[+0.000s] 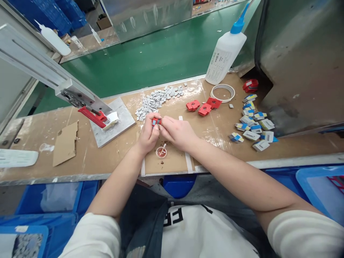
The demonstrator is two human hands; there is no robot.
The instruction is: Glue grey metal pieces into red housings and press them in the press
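Between both hands is a small red plastic part [156, 122] with grey-blue patches on its face. My left hand [148, 133] is closed around its left side. The fingers of my right hand [176, 132] pinch together at its right edge; whether they hold anything else is hidden. Just below the hands stands a small clear cup [161, 152] of reddish liquid with a thin white stick in it. Beyond them lies a heap of small grey square pieces [154, 101]. Several loose red parts [204, 109] rest to the right of the heap.
At left a metal press stand with a red lever [92, 116] sits on a grey plate [125, 116], near torn cardboard [66, 143]. To the right are a tape roll [233, 94], a white squeeze bottle [224, 53] and several small blue-yellow-white pieces [251, 135]. Behind runs a green surface [161, 50].
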